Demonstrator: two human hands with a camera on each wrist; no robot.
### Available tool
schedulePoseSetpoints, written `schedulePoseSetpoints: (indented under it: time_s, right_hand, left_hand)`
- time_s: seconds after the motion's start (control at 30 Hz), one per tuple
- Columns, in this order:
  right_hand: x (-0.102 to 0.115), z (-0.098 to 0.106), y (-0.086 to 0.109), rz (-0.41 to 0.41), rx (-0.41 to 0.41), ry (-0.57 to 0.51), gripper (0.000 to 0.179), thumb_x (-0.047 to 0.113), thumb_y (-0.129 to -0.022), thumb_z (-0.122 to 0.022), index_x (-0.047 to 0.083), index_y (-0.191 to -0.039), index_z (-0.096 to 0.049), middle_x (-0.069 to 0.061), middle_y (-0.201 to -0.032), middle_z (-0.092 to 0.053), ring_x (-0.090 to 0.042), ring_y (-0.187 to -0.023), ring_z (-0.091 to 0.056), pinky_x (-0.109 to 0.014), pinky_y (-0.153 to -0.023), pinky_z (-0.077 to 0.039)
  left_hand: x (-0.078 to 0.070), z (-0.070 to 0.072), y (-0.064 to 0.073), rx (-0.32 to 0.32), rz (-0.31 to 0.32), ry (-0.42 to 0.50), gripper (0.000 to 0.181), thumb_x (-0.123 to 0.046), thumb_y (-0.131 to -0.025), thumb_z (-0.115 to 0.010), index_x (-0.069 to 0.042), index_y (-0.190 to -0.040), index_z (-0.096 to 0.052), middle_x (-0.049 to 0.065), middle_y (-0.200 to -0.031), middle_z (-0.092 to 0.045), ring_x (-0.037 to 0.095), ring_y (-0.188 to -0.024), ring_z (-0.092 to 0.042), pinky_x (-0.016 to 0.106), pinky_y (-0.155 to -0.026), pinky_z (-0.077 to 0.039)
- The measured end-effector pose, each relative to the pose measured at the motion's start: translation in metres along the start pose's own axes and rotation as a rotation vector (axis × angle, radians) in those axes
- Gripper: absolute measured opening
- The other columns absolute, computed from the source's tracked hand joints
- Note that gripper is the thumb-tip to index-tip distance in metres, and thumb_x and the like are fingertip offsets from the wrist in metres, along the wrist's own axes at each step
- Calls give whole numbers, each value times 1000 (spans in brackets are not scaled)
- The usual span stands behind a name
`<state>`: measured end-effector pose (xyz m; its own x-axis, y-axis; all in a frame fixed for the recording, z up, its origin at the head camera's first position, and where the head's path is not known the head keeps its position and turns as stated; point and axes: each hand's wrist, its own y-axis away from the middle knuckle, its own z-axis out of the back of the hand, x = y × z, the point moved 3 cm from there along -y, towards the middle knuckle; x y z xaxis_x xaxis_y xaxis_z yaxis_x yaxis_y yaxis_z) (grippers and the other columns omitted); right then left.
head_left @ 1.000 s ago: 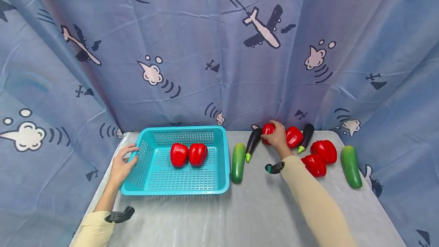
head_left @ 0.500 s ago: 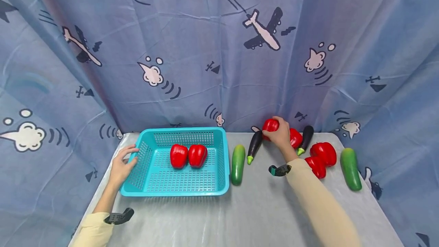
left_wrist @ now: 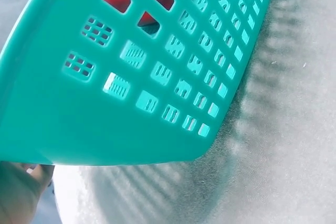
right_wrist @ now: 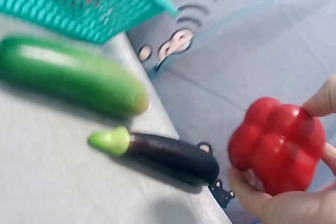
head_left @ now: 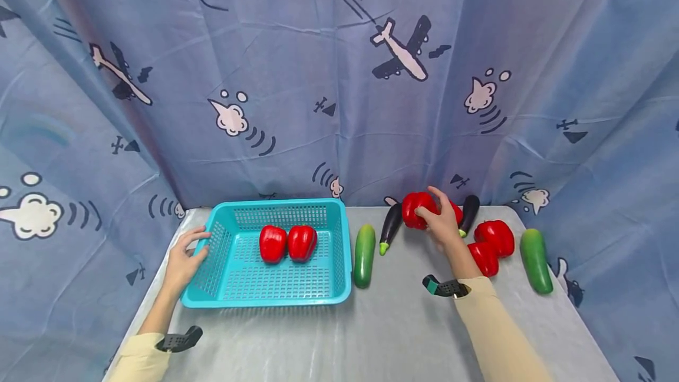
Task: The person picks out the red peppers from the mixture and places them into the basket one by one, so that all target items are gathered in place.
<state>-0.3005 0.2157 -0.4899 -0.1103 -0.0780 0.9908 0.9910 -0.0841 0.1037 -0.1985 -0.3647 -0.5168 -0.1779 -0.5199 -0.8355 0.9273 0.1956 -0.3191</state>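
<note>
My right hand (head_left: 443, 220) holds a red bell pepper (head_left: 416, 210) at the back of the table, beside a dark eggplant (head_left: 391, 226). In the right wrist view, the fingers and thumb are around the bell pepper (right_wrist: 278, 148), which looks raised off the table. My left hand (head_left: 184, 258) rests on the left rim of a turquoise perforated basket (head_left: 265, 298), with fingers and thumb spread apart. Only a bit of this hand (left_wrist: 21, 192) shows in the left wrist view. Two red bell peppers (head_left: 273, 244) lie side by side inside the basket.
A green cucumber (head_left: 364, 256) lies close to the basket's right side. Farther right are another eggplant (head_left: 469, 214), a partly hidden bell pepper (head_left: 456, 212), two touching bell peppers (head_left: 494, 238) and a second cucumber (head_left: 536, 261). A patterned blue curtain (head_left: 297, 134) hangs behind the table.
My right hand has lifted the bell pepper and drawn it slightly toward me, turning it on the way. The left hand stays on the basket rim. The view has shifted slightly.
</note>
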Motion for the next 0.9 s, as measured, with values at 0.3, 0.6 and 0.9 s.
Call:
schedulePoseSetpoints:
  time_s: [0.3, 0.6, 0.9]
  right_hand:
    - [-2, -4, 36, -53, 154, -299, 67, -1, -94, -53, 20, -155, -33, -11, -152, -22, -34, -138, -26, -55, -103, -44]
    - [-6, -18, 70, -39, 170, -207, 64, 11, -98, -66, 17, -153, -34, -14, -155, -24, -35, -139, -27, -46, -96, -51]
    - [-12, -45, 89, -61, 229, -173, 66, 16, -100, -63, 19, -157, -29, -17, -152, -33, -37, -136, -34, -41, -95, -52]
  left_hand:
    - [-26, 4, 8, -16, -33, -27, 28, 18, -89, -60, 17, -117, -63, 32, -137, -51, 46, -125, -46, 9, -85, -42]
    - [-30, 6, 7, -17, -41, -8, 28, 19, -88, -60, 18, -116, -63, 33, -136, -51, 47, -124, -46, 8, -84, -43]
    - [-38, 2, 8, 2, -62, -1, 26, 19, -88, -60, 20, -114, -62, 37, -134, -50, 48, -123, -45, 14, -85, -46]
